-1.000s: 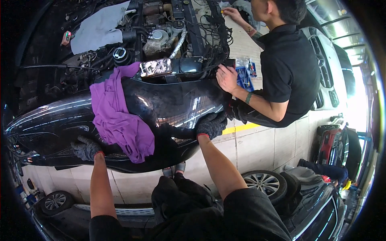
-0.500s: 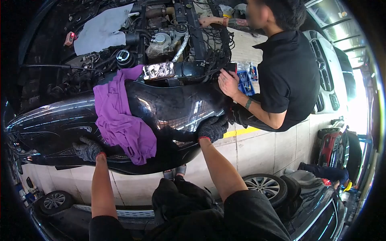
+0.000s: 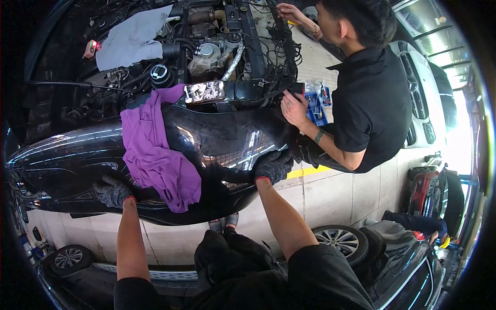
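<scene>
Across the view runs a glossy black car fender (image 3: pixel 227 132), beside an open engine bay. My left hand (image 3: pixel 112 193), in a dark grey knit glove with a red cuff, lies on its near side with the fingers spread. My right hand (image 3: pixel 274 166), gloved the same way, rests flat on the fender's curved right part. Neither hand appears to hold anything. Between them a purple cloth (image 3: pixel 155 150) drapes over the fender, just right of my left hand. A phone (image 3: pixel 205 92) lies on the far edge, its screen showing a picture.
A co-worker (image 3: pixel 367 103) in black leans in at the right, one hand by the wiring harness (image 3: pixel 284 51). Near them sits a blue parts tray (image 3: pixel 316 108). Engine parts (image 3: pixel 209 51) and a grey cloth (image 3: pixel 129 44) lie beyond the fender. Other cars stand behind me and at right.
The co-worker's far hand has lifted away from the engine's edge toward the upper right, and their head has shifted slightly. Both my hands stay where they were on the fender.
</scene>
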`<action>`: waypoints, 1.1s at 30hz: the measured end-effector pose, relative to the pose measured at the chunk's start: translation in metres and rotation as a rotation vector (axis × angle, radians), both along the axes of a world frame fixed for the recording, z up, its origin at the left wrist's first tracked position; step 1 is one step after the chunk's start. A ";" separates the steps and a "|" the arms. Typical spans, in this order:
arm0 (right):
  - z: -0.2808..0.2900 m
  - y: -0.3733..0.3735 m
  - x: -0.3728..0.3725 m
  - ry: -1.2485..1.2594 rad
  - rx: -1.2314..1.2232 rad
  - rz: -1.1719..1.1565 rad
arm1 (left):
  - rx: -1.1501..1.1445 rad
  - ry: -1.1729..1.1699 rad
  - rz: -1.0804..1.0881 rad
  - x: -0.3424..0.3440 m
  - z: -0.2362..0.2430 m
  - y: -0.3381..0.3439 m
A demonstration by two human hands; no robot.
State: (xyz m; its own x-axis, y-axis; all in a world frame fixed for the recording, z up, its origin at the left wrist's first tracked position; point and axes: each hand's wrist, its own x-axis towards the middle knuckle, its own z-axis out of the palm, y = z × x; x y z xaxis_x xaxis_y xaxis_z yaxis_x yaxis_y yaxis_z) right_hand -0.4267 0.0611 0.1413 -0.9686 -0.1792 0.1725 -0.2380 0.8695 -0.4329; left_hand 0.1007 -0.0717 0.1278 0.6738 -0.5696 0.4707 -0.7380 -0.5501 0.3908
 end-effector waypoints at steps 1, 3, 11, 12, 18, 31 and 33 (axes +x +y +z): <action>0.000 -0.001 0.000 0.010 -0.013 0.005 | 0.012 -0.005 0.013 0.001 0.000 -0.001; 0.002 -0.002 0.002 0.020 -0.030 0.010 | 0.020 -0.008 0.027 0.004 0.000 0.000; 0.000 0.002 0.000 0.010 -0.022 -0.003 | -0.013 -0.083 -0.002 -0.002 -0.001 0.003; 0.000 0.002 0.000 0.011 -0.007 -0.006 | -0.015 -0.078 -0.004 -0.002 -0.005 0.003; -0.001 -0.001 0.005 0.035 -0.029 0.012 | 0.037 -0.062 -0.009 0.012 -0.010 0.002; -0.001 0.001 0.000 0.059 -0.027 0.021 | 0.007 -0.140 0.014 0.007 -0.012 0.001; 0.000 0.001 0.001 0.044 -0.036 0.016 | 0.010 -0.119 0.011 0.011 -0.014 0.000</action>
State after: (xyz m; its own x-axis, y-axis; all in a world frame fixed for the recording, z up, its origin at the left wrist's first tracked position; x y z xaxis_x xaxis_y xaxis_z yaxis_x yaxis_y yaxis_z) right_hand -0.4260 0.0619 0.1412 -0.9570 -0.1872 0.2214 -0.2709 0.8495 -0.4528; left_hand 0.1120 -0.0712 0.1135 0.6195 -0.5679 0.5420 -0.7730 -0.5616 0.2952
